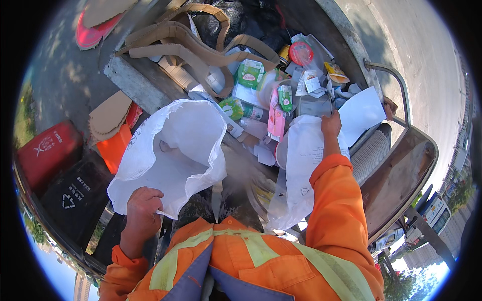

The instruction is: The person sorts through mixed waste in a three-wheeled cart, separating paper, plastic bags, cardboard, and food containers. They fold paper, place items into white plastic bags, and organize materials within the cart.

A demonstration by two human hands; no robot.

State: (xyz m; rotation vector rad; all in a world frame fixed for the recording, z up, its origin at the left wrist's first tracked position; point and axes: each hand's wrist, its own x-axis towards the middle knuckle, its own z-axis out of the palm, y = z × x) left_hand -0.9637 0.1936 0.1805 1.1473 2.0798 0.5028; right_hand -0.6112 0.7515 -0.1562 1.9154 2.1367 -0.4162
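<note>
My left hand [145, 209] grips the rim of a white woven sack [188, 150], whose mouth gapes upward at the left. At the right, my right hand [331, 124] holds the upper edge of a white printed plastic bag [307, 150] that hangs down towards my body. Beyond both hands lies a heap of mixed waste in a metal cart: a pink carton [276, 120], green and white cartons [250, 73], a clear plastic container [314, 105], a round red lid [301, 53] and white paper [363, 113]. The fingertips of my right hand are partly hidden.
Long bent cardboard strips [180, 34] and black plastic bags [222, 19] lie at the cart's far end. The cart's metal wall [131, 82] runs at the left, with a red bin [49, 154] and a black bin [75, 195] nearby. A curved metal rail [401, 82] stands at the right.
</note>
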